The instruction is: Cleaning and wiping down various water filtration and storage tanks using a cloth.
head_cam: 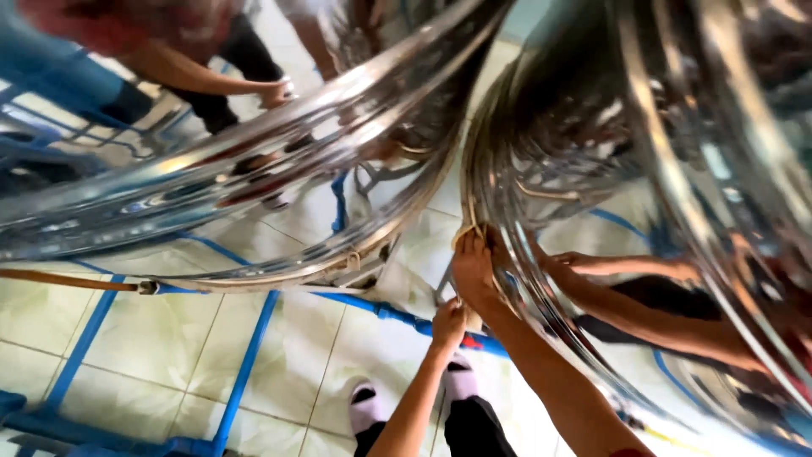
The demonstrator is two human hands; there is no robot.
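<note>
The big chrome rim (592, 169) leans over the blue frame (245, 364); it looks ready to tip. The right hand (474, 269) clamps its edge; the left hand (448, 323) is closed below, on what I cannot tell.

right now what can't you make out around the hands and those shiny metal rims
- Head view: right hand fingers curl behind the large curved chrome rim, so its grip is hidden.
- Left hand closes on something small, hidden by the fingers.
- The other chrome rim is motion-blurred and cut off at the left edge.
- A nearby person's hand is blurred.
</note>
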